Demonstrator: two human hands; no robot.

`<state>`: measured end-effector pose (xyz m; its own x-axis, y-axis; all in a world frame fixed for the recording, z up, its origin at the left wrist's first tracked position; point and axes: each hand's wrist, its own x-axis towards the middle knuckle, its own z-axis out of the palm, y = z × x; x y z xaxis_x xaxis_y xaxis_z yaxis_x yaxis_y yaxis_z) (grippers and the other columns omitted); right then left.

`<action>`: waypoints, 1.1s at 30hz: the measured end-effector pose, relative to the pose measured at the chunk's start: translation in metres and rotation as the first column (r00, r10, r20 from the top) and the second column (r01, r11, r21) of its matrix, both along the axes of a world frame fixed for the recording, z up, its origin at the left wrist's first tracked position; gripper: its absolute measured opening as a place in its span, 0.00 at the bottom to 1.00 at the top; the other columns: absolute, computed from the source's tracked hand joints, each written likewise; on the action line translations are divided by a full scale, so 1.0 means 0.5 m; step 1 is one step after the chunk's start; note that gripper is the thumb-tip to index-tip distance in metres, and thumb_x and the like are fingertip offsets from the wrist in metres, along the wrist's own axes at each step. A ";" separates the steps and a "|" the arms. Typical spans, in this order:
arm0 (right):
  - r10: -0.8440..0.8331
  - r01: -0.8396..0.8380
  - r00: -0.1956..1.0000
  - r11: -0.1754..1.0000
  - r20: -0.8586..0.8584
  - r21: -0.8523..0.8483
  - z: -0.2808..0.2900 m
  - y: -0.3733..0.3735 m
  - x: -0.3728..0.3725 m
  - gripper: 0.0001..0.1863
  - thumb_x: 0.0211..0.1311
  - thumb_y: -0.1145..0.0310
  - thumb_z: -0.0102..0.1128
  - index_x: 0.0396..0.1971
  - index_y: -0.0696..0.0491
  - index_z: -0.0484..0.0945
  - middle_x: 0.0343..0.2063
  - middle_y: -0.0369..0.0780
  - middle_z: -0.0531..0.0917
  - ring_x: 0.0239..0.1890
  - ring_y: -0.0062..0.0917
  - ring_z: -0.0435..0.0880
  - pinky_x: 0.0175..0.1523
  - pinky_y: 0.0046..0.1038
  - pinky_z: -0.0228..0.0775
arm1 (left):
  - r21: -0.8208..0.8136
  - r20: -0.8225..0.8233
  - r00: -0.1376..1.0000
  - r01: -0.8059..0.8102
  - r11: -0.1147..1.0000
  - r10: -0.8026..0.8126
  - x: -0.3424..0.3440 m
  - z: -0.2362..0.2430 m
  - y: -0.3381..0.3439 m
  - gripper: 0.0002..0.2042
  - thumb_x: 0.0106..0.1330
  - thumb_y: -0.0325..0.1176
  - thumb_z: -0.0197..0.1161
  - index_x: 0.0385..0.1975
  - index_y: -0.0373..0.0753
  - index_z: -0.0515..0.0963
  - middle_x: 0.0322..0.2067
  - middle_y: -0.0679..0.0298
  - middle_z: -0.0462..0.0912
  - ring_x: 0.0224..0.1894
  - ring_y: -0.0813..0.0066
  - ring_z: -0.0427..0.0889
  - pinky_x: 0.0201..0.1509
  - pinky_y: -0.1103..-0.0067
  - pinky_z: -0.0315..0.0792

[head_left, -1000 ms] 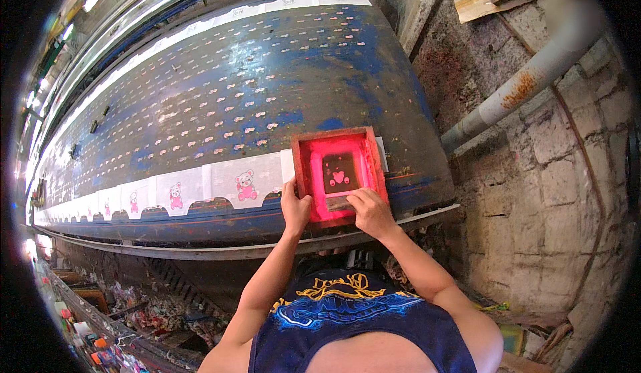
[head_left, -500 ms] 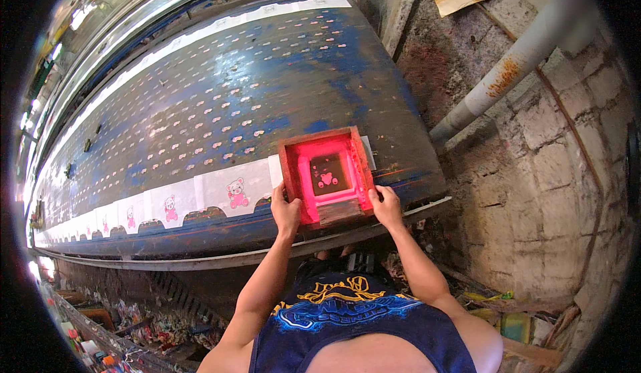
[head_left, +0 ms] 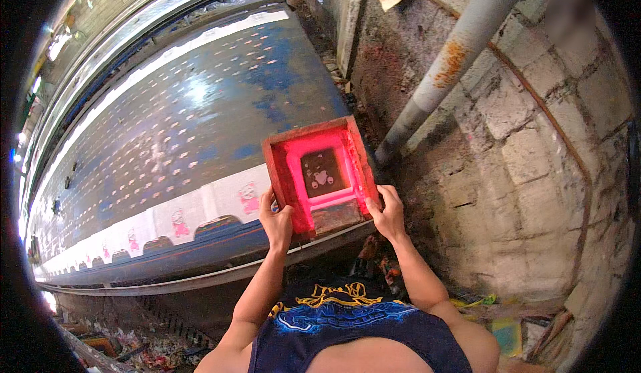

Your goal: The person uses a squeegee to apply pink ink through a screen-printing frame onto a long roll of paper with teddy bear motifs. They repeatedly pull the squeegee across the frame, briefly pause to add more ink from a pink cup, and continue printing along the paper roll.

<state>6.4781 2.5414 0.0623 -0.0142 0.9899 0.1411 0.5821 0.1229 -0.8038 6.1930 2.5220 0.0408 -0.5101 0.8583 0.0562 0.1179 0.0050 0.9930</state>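
Note:
Both my hands grip a screen-printing frame (head_left: 308, 130) with reddish wooden sides, coated inside with bright pink ink. My left hand (head_left: 277, 223) is closed on its left side near the front corner. On the opposite side, my right hand (head_left: 388, 214) holds the edge with the thumb on top. A dark window with a small bear-like design shows in the mesh (head_left: 322, 171). Across the near end inside lies a brown, pink-stained wooden block (head_left: 337, 217), perhaps a squeegee. The frame covers the right end of the white strip (head_left: 212, 194), which bears pink bear prints.
The long dark table (head_left: 220, 113) has blue stains and rows of small pale marks. Another white strip (head_left: 227, 29) runs along its far side. To the right stand a rusty grey pipe (head_left: 441, 73) and a block wall (head_left: 507, 166). Clutter (head_left: 153, 346) lies below at left.
My view has turned and shifted right, so the table and wall appear further left. Both hands still hold the frame, now tilted more and nearer the table's right end.

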 end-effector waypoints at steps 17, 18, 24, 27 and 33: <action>0.047 -0.056 0.995 0.992 0.084 0.116 0.071 0.168 0.525 0.30 0.63 0.56 0.70 0.54 0.66 0.77 0.50 0.52 0.80 0.54 0.48 0.81 0.61 0.42 0.72 | 0.035 0.171 0.982 -0.081 0.996 0.073 0.544 0.021 0.123 0.34 0.50 0.14 0.62 0.64 0.31 0.75 0.55 0.61 0.80 0.58 0.68 0.80 0.64 0.75 0.73; 0.081 -0.089 0.994 0.989 0.067 0.119 0.072 0.186 0.521 0.30 0.63 0.56 0.70 0.54 0.66 0.77 0.50 0.52 0.80 0.54 0.48 0.81 0.61 0.42 0.72 | 0.045 0.177 0.980 -0.101 0.994 0.092 0.543 0.020 0.128 0.34 0.50 0.14 0.62 0.64 0.31 0.75 0.55 0.61 0.80 0.59 0.68 0.80 0.64 0.75 0.73; 0.276 -0.281 0.960 0.949 0.058 0.142 0.070 0.292 0.455 0.29 0.62 0.56 0.71 0.52 0.66 0.78 0.49 0.52 0.80 0.53 0.48 0.80 0.61 0.41 0.72 | 0.027 0.149 0.957 -0.254 0.967 0.248 0.491 0.025 0.132 0.34 0.50 0.13 0.61 0.65 0.30 0.74 0.57 0.59 0.80 0.60 0.66 0.80 0.64 0.74 0.74; 0.400 -0.400 0.916 0.907 0.033 0.133 0.078 0.351 0.399 0.28 0.61 0.57 0.71 0.51 0.65 0.78 0.47 0.52 0.80 0.51 0.47 0.80 0.59 0.42 0.73 | 0.039 0.197 0.920 -0.351 0.936 0.337 0.462 0.006 0.131 0.35 0.51 0.13 0.60 0.66 0.29 0.72 0.58 0.56 0.79 0.60 0.66 0.80 0.63 0.74 0.75; 0.617 -0.617 0.786 0.775 0.047 0.140 0.063 0.491 0.265 0.27 0.59 0.58 0.73 0.51 0.63 0.79 0.45 0.51 0.80 0.51 0.48 0.80 0.59 0.43 0.72 | -0.011 0.154 0.786 -0.604 0.797 0.598 0.426 0.008 0.150 0.34 0.50 0.13 0.58 0.65 0.28 0.72 0.58 0.54 0.79 0.60 0.64 0.79 0.68 0.72 0.71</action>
<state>6.6108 2.7867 0.0938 -0.6144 0.7387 0.2771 0.3416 0.5657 -0.7506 6.4062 2.5972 0.0450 -0.9268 0.3741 -0.0319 -0.0382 -0.0095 0.9992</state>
